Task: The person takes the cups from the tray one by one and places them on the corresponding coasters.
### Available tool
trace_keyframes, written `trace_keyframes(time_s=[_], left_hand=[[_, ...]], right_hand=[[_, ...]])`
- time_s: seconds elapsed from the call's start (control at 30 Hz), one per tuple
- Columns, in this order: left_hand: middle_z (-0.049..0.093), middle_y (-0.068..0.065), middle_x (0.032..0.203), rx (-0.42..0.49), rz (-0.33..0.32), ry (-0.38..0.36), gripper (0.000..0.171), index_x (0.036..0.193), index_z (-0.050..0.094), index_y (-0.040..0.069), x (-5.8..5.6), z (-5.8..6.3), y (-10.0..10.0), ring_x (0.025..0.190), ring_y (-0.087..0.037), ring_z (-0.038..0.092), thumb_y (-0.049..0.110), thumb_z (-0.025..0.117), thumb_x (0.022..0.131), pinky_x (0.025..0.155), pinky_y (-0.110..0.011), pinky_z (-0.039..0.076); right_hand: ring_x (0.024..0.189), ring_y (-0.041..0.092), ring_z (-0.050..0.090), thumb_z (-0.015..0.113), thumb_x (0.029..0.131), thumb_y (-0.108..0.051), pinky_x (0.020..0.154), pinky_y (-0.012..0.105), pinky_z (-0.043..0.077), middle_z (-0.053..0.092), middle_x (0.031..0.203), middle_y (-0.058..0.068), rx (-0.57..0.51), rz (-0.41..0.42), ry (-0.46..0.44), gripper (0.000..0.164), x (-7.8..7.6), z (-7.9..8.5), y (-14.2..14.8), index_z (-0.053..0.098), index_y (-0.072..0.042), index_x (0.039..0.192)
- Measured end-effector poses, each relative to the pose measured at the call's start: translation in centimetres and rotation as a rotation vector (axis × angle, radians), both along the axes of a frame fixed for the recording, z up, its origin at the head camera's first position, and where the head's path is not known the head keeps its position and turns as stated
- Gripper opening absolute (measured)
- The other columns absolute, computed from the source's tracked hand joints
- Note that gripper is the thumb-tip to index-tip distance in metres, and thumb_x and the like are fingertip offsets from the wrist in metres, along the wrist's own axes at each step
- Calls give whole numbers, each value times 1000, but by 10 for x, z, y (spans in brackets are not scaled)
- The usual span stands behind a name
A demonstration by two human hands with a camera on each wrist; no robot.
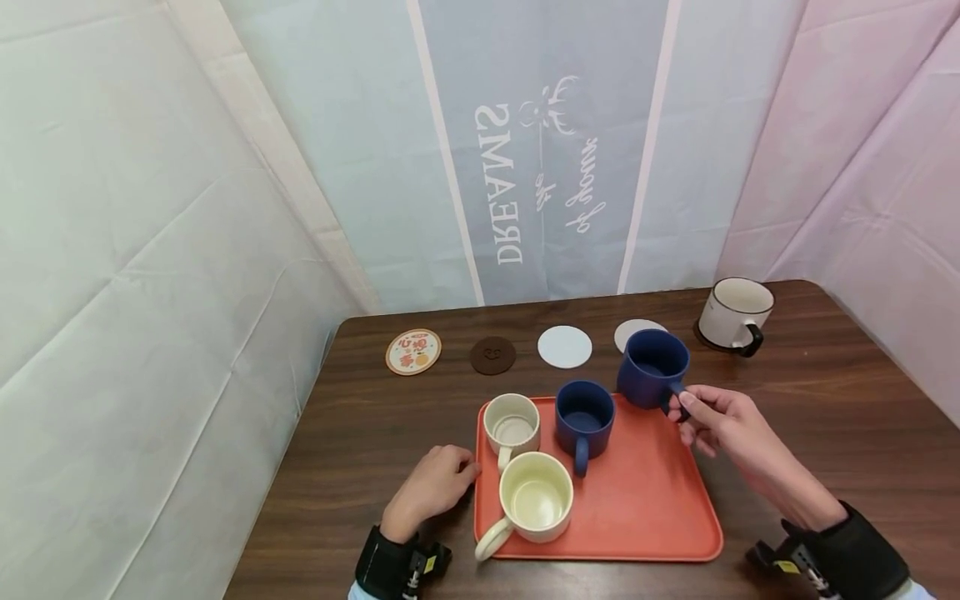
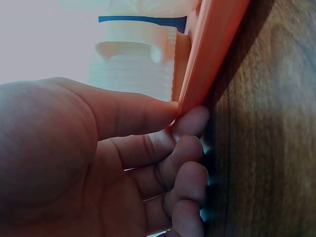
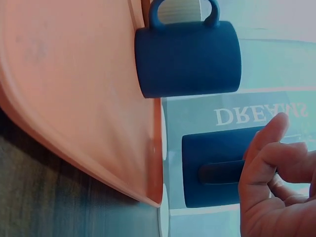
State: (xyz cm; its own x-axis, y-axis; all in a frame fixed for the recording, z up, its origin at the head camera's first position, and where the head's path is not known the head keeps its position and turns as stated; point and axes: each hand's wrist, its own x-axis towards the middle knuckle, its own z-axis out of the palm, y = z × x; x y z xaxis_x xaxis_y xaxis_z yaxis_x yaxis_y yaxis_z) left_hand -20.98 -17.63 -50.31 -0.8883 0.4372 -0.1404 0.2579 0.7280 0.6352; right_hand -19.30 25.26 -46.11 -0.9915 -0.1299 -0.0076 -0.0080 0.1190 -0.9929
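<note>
My right hand (image 1: 723, 425) pinches the handle of a dark blue mug (image 1: 651, 367). In the right wrist view that blue mug (image 3: 212, 148) is held up, apart from the red tray (image 3: 74, 74). At the left rim of the tray (image 1: 645, 517), my left hand (image 1: 433, 483) pinches the edge between thumb and forefinger, as the left wrist view shows. Standing on the tray are a second blue mug (image 1: 585, 421), a small cream mug (image 1: 513, 425) with a ribbed side, and a larger pale yellow mug (image 1: 536, 500) whose handle reaches over the tray's front rim.
Along the back of the wooden table lie a printed coaster (image 1: 413, 352), a dark brown coaster (image 1: 492, 355) and a white coaster (image 1: 565, 347). Another white coaster (image 1: 637, 329) is partly behind the held mug. A white mug (image 1: 738, 312) with a black handle sits on a dark coaster.
</note>
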Motion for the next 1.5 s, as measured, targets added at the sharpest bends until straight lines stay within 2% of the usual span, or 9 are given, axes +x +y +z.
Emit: trace_keyframes(time_s=[0.27,0.57,0.77,1.17,1.33,1.5], left_hand=[[46,6,59,3,3,-7,33,74,67,14,-1,0,1,53,-10,48,18,62,107,53,-26,35],[47,5,60,8,0,-5,32,75,67,15,-1,-1,-1,53,-11,49,16,61,106,52,-25,36],[47,6,60,5,1,3,33,74,66,14,-1,-2,-1,53,-10,48,16,61,106,53,-25,36],[47,6,59,8,4,3,34,72,65,13,-1,-4,-1,52,-9,47,16,61,106,52,-25,35],[46,6,59,5,4,10,35,72,65,13,-1,-2,-1,52,-9,46,15,61,106,53,-25,34],[45,6,59,-1,4,13,34,72,65,14,-1,-2,-1,53,-9,46,15,61,106,53,-25,34]], right_hand=[[66,17,62,51,113,-23,52,27,44,68,88,4,-17,-36,-8,37,-17,-2,5,59,13,111],[68,16,64,52,113,-25,55,25,46,70,91,8,-45,-54,18,39,-38,-5,7,58,13,113],[69,14,64,53,112,-26,57,24,47,70,92,6,-61,-76,11,42,-52,-11,7,56,15,116],[68,12,65,54,112,-21,56,23,49,72,91,3,-138,-117,16,31,-77,-20,7,64,8,112],[69,11,66,54,112,-22,57,22,50,72,92,4,-145,-130,6,35,-83,-19,7,60,12,116],[71,11,66,52,112,-25,59,23,51,72,94,4,-107,-136,-12,41,-88,-17,8,56,16,122]])
